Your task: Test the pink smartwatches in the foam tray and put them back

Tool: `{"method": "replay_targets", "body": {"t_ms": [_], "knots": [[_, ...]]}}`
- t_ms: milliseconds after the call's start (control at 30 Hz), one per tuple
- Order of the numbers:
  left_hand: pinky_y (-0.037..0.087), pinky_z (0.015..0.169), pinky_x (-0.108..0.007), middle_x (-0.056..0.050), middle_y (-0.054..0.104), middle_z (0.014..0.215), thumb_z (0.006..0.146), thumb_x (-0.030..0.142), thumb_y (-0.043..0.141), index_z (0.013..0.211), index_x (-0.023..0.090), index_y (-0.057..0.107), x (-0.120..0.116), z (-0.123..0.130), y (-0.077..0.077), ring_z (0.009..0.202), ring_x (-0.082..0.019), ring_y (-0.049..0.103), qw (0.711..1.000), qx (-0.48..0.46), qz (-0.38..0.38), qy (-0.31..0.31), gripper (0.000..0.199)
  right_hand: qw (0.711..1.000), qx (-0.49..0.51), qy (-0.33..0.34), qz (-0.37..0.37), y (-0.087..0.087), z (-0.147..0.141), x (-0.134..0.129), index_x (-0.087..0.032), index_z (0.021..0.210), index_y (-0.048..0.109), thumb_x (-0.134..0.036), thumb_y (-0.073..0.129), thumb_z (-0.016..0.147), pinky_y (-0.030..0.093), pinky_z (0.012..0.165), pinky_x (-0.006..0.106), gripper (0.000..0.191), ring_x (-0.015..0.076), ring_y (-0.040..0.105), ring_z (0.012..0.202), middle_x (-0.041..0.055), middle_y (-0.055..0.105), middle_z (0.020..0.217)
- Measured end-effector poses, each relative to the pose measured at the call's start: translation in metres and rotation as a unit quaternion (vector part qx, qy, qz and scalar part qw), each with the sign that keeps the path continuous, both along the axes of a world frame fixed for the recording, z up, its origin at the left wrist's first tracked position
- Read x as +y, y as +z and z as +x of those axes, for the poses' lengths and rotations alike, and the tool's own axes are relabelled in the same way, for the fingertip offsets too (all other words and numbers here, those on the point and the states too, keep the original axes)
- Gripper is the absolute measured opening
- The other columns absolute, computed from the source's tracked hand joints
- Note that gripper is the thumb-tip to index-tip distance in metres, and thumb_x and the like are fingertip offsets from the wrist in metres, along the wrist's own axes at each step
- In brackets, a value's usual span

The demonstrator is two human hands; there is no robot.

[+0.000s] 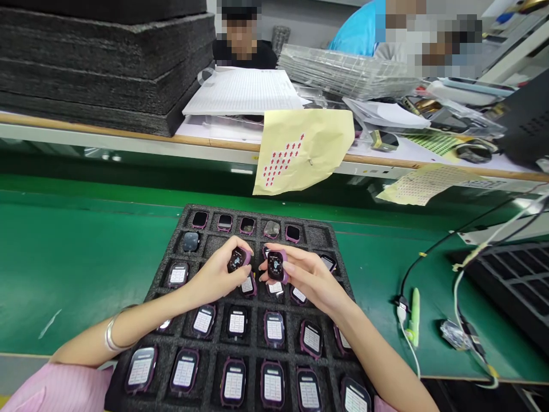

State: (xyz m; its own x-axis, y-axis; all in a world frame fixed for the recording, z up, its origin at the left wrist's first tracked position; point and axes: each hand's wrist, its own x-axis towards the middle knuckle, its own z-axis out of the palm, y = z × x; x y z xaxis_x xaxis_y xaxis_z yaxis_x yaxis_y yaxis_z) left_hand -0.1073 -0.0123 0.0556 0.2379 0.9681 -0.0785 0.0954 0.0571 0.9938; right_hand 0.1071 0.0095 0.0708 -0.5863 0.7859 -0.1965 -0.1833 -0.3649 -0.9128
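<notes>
My left hand [225, 269] is closed around a purple smartwatch without a strap [237, 260], its dark screen lit with a watch face. A second purple smartwatch [275, 266] with a similar lit face is pinched in my right hand [311, 274]. Both are held side by side, a small gap apart, above a black foam tray [253, 343]. Many more watch bodies sit in the tray's compartments. Those in the nearer rows, such as one watch [273, 384], show white grid-like screens; the far row, with a watch [199, 220], has mostly dark screens. My hands and forearms hide some compartments.
The tray lies on a green table mat [64, 257]. A shelf [231, 144] behind carries foam blocks [103, 68], papers [249, 91] and plastic trays [347, 71]. A yellow sheet [304, 151] hangs from its edge. At right are cables [403, 309], a green pen [414, 315] and another black tray [510, 292]. Two people are beyond.
</notes>
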Motion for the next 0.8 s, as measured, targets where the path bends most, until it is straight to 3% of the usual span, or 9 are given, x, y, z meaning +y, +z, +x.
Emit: {"method": "replay_targets", "body": {"t_ms": [100,400,533,700,800], "knots": [[0.032,0.045,-0.019,0.004,0.047,0.079,0.079,0.013,0.052,0.091,0.02,0.049,-0.0005,-0.0006,0.0017,0.048,-0.005,0.039,0.999,0.022,0.004,-0.039,0.015,1.0,-0.011,-0.008,0.01,0.002,0.0006,-0.0003,-0.021,0.121,0.062,-0.033,0.068,0.084,0.051,0.09,0.044,0.04,0.0238,0.07,0.091,0.009,0.072,0.103],[0.038,0.062,-0.024,0.003,0.048,0.077,0.076,0.009,0.052,0.088,0.02,0.049,-0.0013,-0.0037,0.0096,0.072,-0.013,0.048,0.996,0.029,0.084,-0.022,0.017,0.999,-0.017,0.002,0.045,0.009,0.0031,-0.0038,-0.022,0.124,0.06,-0.031,0.066,0.086,0.052,0.087,0.04,0.039,0.0233,0.07,0.092,0.0093,0.072,0.104],[0.038,0.058,-0.022,0.003,0.048,0.076,0.075,0.009,0.054,0.087,0.02,0.05,-0.0013,-0.0028,0.0092,0.067,-0.012,0.048,0.996,0.042,0.077,-0.018,0.018,0.999,-0.026,0.008,0.036,0.008,0.0025,-0.0037,-0.022,0.122,0.061,-0.031,0.065,0.086,0.052,0.087,0.04,0.037,0.0229,0.07,0.091,0.0087,0.072,0.103],[0.031,0.041,-0.02,0.005,0.047,0.079,0.082,0.017,0.053,0.094,0.021,0.046,-0.0011,-0.0011,0.0064,0.042,-0.004,0.036,0.999,0.012,0.008,-0.044,0.014,1.0,-0.011,0.017,0.016,0.0058,0.0004,-0.003,-0.023,0.124,0.06,-0.031,0.067,0.085,0.052,0.088,0.042,0.04,0.0236,0.07,0.091,0.0091,0.072,0.104],[0.037,0.046,-0.02,0.003,0.049,0.084,0.081,0.015,0.053,0.095,0.021,0.047,-0.0002,-0.0008,0.0055,0.051,-0.006,0.045,0.999,0.018,0.028,-0.04,0.017,1.0,-0.004,-0.002,0.01,0.0053,-0.0006,-0.0027,-0.023,0.121,0.061,-0.031,0.068,0.084,0.051,0.092,0.044,0.039,0.0245,0.07,0.095,0.0089,0.072,0.106]]}}
